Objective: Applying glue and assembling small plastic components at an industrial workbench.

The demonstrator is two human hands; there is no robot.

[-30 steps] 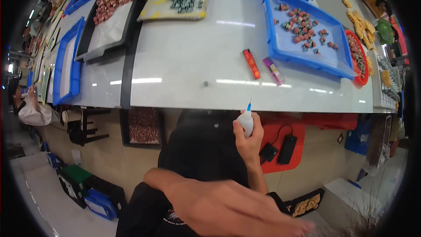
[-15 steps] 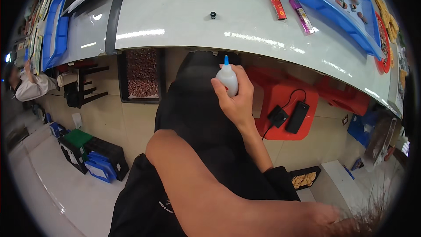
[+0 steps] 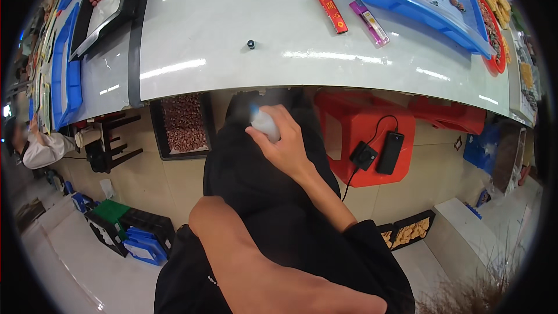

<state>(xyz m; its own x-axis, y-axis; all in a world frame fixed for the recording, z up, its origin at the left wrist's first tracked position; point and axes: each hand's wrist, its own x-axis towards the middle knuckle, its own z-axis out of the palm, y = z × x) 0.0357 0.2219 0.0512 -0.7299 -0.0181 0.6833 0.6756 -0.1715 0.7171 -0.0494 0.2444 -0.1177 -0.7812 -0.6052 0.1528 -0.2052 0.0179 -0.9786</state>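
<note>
A small white squeeze bottle (image 3: 265, 125) with a blue tip is gripped in my right hand (image 3: 285, 146), above my black-clothed lap and just in front of the table edge. My fingers and thumb wrap its body; the blue tip is blurred. On the white table (image 3: 203, 17) beyond stands a tiny dark cap-like piece (image 3: 250, 44), touched by neither hand. My left forearm (image 3: 256, 261) is bent across my body close to the camera. Only the back end of my left hand (image 3: 365, 302) shows at the lower edge, its fingers hidden.
A red lighter-shaped packet (image 3: 330, 10) and a purple one (image 3: 369, 23) lie near a blue tray (image 3: 424, 23) of small reddish pieces. A red stool (image 3: 381, 175) carries black devices with a cable. A black crate (image 3: 165, 152) of reddish-brown pieces sits below the table. Someone sits far left.
My right hand has moved left with the bottle. My left hand has drawn down toward the lower edge. The whole view has shifted, with the table things sliding left.
</note>
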